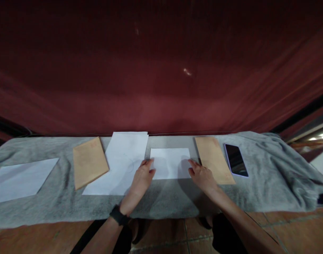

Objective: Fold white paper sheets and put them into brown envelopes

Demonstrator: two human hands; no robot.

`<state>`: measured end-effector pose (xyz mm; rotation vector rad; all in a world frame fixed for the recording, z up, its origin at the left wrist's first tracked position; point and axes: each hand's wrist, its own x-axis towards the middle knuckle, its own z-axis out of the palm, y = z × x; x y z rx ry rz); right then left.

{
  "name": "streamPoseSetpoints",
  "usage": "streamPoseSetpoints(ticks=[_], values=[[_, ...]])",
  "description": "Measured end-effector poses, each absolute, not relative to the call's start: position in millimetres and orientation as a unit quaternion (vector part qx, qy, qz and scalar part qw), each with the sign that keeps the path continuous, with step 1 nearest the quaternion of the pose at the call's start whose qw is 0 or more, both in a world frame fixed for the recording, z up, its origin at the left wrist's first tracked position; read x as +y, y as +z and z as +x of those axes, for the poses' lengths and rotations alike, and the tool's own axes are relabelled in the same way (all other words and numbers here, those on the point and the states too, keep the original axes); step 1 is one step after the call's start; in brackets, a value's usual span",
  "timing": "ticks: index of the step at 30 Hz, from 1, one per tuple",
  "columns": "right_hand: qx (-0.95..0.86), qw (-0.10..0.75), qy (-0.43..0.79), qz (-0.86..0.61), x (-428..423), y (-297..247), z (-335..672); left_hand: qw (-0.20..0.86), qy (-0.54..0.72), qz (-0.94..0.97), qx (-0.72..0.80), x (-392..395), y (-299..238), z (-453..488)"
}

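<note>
A small folded white sheet (171, 160) lies flat on the grey cloth (161, 201) in front of me. My left hand (142, 177) rests at its left edge, fingers stretched and touching the paper. My right hand (202, 175) touches its right edge, fingers also extended. Neither hand grips anything. A black band sits on my left wrist.
A stack of white sheets (123, 160) lies left of the folded one, then a brown envelope (89, 162) and another white sheet (18, 180) at far left. A second brown envelope (213, 162) and a phone (236, 160) lie to the right. A red curtain hangs behind.
</note>
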<state>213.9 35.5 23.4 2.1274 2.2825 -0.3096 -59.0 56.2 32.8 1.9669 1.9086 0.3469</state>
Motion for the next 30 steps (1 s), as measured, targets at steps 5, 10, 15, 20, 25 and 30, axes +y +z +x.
streamPoseSetpoints(ticks=[5, 10, 15, 20, 25, 30], values=[[0.742, -0.101, -0.085, 0.657, 37.0, 20.9, 211.4, 0.080, 0.110, 0.725, 0.675, 42.4, 35.9, -46.4], [0.734, -0.271, -0.195, 0.591, 37.0, 5.1, 173.5, 0.074, 0.172, 0.790, 0.584, 34.1, 16.6, -8.6], [0.755, -0.254, -0.238, 0.556, 25.4, -11.6, 132.7, 0.134, 0.125, 0.807, 0.561, 30.8, -2.8, 10.5], [0.784, -0.227, -0.147, 0.559, 21.9, -17.5, 137.1, 0.115, 0.130, 0.805, 0.568, 32.3, -6.8, 8.2], [0.803, -0.195, -0.016, 0.563, 22.9, -28.0, 153.8, 0.046, 0.111, 0.785, 0.608, 36.4, -17.4, 2.0], [0.784, -0.197, 0.058, 0.586, 24.3, -36.6, 164.0, -0.030, 0.120, 0.775, 0.619, 37.7, -26.9, -10.1]])
